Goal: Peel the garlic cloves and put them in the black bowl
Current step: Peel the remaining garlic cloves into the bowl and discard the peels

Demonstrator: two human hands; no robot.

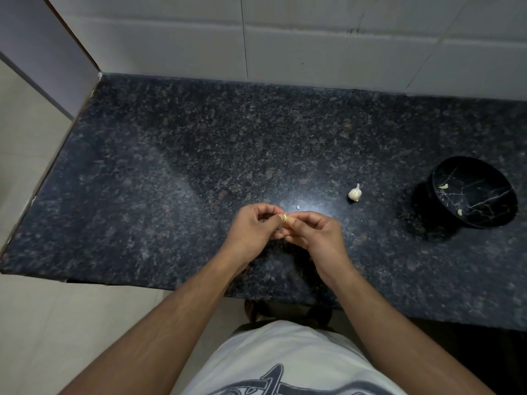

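My left hand (pixel 255 230) and my right hand (pixel 315 235) meet above the front middle of the counter, both pinching one small garlic clove (pixel 286 218) between their fingertips; most of the clove is hidden by the fingers. A white garlic bulb (pixel 355 193) lies on the counter to the right of my hands. At the far right stands the black marbled bowl (pixel 490 212), tilted toward me, with two peeled cloves inside: one (pixel 443 186) near its left wall and one (pixel 459 212) lower down.
A tiny scrap of garlic skin (pixel 298 207) lies just beyond my hands. The dark speckled granite counter (pixel 171 166) ends at a white tiled wall (pixel 313 44) behind and drops off at its left edge and front edge to a pale floor.
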